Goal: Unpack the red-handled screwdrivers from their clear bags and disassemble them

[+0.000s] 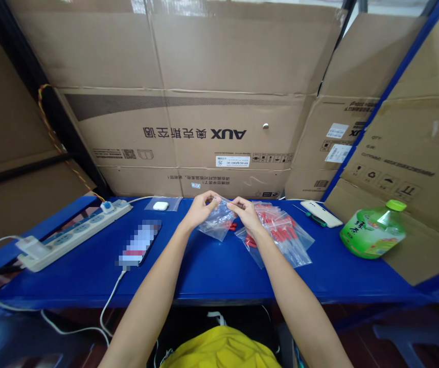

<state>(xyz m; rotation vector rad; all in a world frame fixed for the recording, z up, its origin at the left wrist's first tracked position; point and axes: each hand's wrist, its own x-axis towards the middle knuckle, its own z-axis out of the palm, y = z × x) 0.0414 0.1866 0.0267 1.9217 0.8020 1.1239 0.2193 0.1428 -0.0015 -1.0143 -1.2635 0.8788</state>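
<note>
Both hands, your left hand (200, 208) and right hand (247, 212), pinch the clear bag's (218, 221) mouth above the desk (204, 271); you seem to be sealing it, so press along evenly.

glossy clear plastic bag (218, 221), matt cardboard (211, 92)

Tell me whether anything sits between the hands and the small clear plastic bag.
Nothing visible does: the left hand and right hand both already pinch the top edge of the small clear plastic bag above the blue table.
</note>
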